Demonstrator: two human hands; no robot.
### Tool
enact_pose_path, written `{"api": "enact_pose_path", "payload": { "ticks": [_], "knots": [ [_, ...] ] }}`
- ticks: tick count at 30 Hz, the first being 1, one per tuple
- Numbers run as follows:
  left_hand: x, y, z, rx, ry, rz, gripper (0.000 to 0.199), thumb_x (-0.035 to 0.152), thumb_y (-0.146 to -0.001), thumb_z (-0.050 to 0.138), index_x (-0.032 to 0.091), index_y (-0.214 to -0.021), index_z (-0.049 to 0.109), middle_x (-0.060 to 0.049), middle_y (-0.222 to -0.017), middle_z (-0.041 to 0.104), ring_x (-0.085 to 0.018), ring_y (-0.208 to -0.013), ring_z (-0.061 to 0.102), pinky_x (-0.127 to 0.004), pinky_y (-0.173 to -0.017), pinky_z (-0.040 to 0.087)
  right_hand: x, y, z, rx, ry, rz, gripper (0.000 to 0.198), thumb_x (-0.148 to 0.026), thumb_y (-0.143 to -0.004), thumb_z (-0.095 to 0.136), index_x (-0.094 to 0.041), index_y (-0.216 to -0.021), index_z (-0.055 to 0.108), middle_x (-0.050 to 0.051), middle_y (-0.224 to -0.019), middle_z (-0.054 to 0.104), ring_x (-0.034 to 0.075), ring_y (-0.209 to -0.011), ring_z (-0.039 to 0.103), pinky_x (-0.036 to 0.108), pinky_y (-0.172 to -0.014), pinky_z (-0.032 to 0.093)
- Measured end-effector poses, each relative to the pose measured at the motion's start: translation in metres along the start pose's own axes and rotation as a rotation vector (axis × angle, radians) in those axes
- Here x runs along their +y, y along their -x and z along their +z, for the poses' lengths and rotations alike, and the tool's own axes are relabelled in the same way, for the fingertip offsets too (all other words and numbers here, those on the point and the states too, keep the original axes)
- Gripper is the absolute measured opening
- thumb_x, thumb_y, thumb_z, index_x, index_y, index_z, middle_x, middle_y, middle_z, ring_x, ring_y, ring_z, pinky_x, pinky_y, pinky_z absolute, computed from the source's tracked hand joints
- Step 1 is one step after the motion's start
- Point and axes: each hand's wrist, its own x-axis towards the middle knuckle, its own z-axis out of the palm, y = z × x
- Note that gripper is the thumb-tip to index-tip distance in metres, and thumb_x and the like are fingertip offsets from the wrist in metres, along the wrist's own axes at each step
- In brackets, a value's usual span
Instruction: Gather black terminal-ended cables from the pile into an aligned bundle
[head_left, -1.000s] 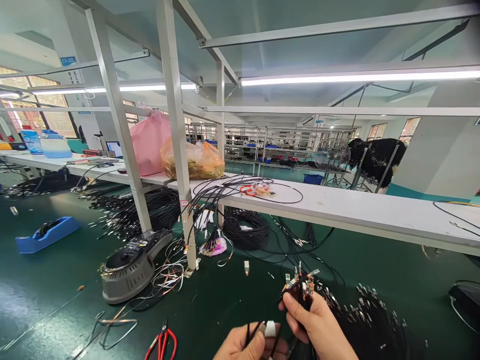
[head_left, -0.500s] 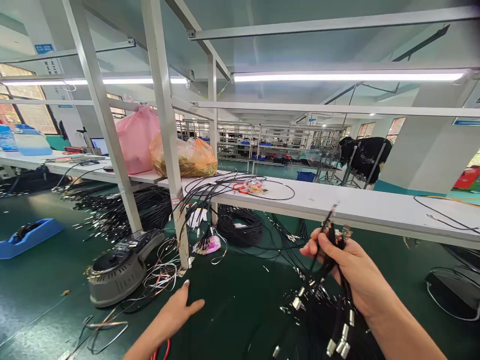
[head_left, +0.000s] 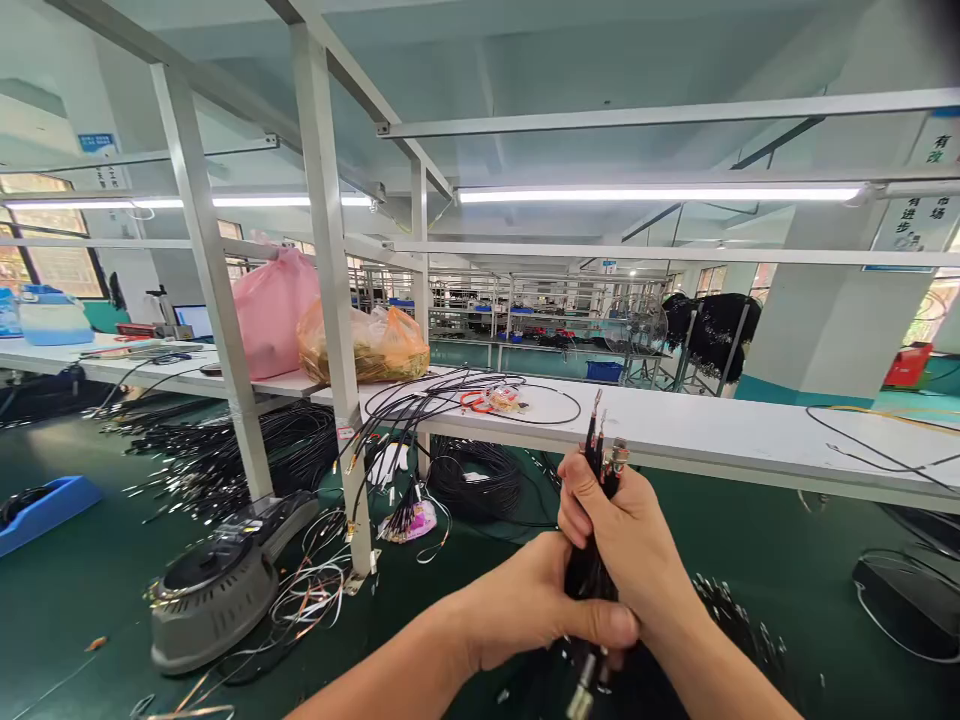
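Note:
A bundle of black cables (head_left: 592,572) with metal connector ends stands upright in front of me, its tips (head_left: 604,446) sticking out above my fists. My right hand (head_left: 626,530) is closed around the upper part of the bundle. Just below it, my left hand (head_left: 534,600) wraps the same bundle, thumb across the cables. More connector ends hang beneath my hands (head_left: 582,695). A loose pile of black cables with metal ends (head_left: 739,625) lies on the green table to the right.
A grey round tape dispenser machine (head_left: 214,590) sits at the left, loose wires (head_left: 315,590) beside it. White frame posts (head_left: 334,300) rise from the table. The white shelf (head_left: 712,430) carries cables, red scissors (head_left: 476,400), pink (head_left: 274,310) and orange (head_left: 375,345) bags. A blue tray (head_left: 45,505) lies far left.
My left hand rose from the table and closed on the cable bundle under my right hand. The right hand brought the bundle in toward the middle and upright.

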Motion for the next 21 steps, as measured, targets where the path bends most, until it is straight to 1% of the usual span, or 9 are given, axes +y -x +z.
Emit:
{"api": "enact_pose_path", "payload": {
  "ticks": [1,3,5,6,10,14,17,19,21],
  "knots": [
    [-0.004,0.002,0.000,0.016,-0.031,-0.044,0.047,0.054,-0.064,0.083,0.014,-0.080,0.063,0.002,-0.059,0.057,-0.008,-0.051,0.049,-0.019,-0.052,0.039,-0.004,-0.001,-0.008,-0.009,0.013,0.010,0.034,-0.051,-0.084,0.068,-0.019,-0.087,0.061,-0.006,-0.056,0.052,0.008,-0.055,0.046,0.023,-0.054,0.037],
    [-0.010,0.007,-0.002,0.032,-0.089,-0.107,0.042,0.054,-0.077,0.071,0.014,-0.081,0.062,0.002,-0.055,0.054,-0.008,-0.047,0.043,-0.020,-0.049,0.031,-0.015,-0.004,-0.026,-0.017,-0.006,0.005,0.041,-0.051,-0.082,0.070,-0.023,-0.110,0.063,0.000,-0.082,0.068,0.015,-0.080,0.061,0.027,-0.071,0.046],
    [-0.015,0.012,-0.001,0.046,-0.132,-0.128,0.038,0.051,-0.082,0.065,0.014,-0.078,0.061,-0.002,-0.062,0.057,-0.010,-0.056,0.048,-0.021,-0.057,0.034,-0.029,-0.008,-0.038,-0.042,-0.007,-0.062,0.047,-0.052,-0.086,0.065,-0.032,-0.127,0.055,0.002,-0.107,0.069,0.021,-0.102,0.062,0.033,-0.084,0.049],
    [-0.016,0.014,0.000,0.051,-0.147,-0.127,0.038,0.051,-0.082,0.065,0.015,-0.074,0.059,-0.003,-0.066,0.058,-0.011,-0.060,0.050,-0.021,-0.061,0.036,-0.036,-0.009,-0.042,-0.088,0.048,-0.100,0.043,-0.052,-0.088,0.062,-0.033,-0.127,0.057,0.001,-0.111,0.069,0.022,-0.105,0.062,0.035,-0.086,0.049],
    [-0.021,0.018,0.005,0.049,-0.092,-0.140,0.042,0.055,-0.077,0.071,0.015,-0.080,0.060,-0.002,-0.069,0.056,-0.011,-0.062,0.047,-0.022,-0.061,0.033,-0.056,-0.009,-0.036,-0.391,0.485,-0.086,0.032,-0.052,-0.094,0.052,-0.029,-0.101,0.073,0.000,-0.095,0.074,0.020,-0.093,0.066,0.031,-0.079,0.050],
    [-0.022,0.021,0.005,0.004,-0.012,-0.097,0.053,0.063,-0.072,0.073,0.013,-0.088,0.066,-0.001,-0.072,0.052,-0.010,-0.065,0.042,-0.022,-0.060,0.026,-0.061,-0.001,-0.027,-0.502,0.639,-0.003,0.040,-0.055,-0.096,0.044,-0.028,-0.097,0.073,-0.001,-0.092,0.074,0.019,-0.083,0.067,0.029,-0.069,0.049],
    [-0.024,0.021,0.007,-0.003,0.046,-0.057,0.050,0.062,-0.076,0.070,0.013,-0.086,0.065,-0.002,-0.072,0.054,-0.010,-0.064,0.046,-0.023,-0.063,0.032,-0.063,0.007,-0.024,-0.677,0.811,-0.003,0.042,-0.048,-0.099,0.039,-0.027,-0.087,0.073,-0.003,-0.079,0.073,0.016,-0.073,0.064,0.027,-0.062,0.045],
    [-0.025,0.019,0.011,-0.016,0.084,-0.025,0.044,0.058,-0.080,0.069,0.014,-0.080,0.063,-0.001,-0.066,0.054,-0.012,-0.066,0.052,-0.026,-0.071,0.040,-0.064,0.013,-0.022,-0.747,0.947,-0.057,0.042,-0.050,-0.099,0.040,-0.027,-0.091,0.075,-0.002,-0.083,0.074,0.018,-0.075,0.065,0.029,-0.065,0.044],
    [-0.026,0.017,0.016,0.007,0.027,-0.013,0.036,0.045,-0.080,0.066,0.014,-0.063,0.059,-0.002,-0.060,0.053,-0.014,-0.065,0.055,-0.029,-0.074,0.044,-0.064,0.017,-0.022,-0.760,1.021,-0.100,0.045,-0.058,-0.094,0.045,-0.027,-0.113,0.072,0.003,-0.107,0.074,0.026,-0.095,0.066,0.036,-0.080,0.045]
  ]
}}
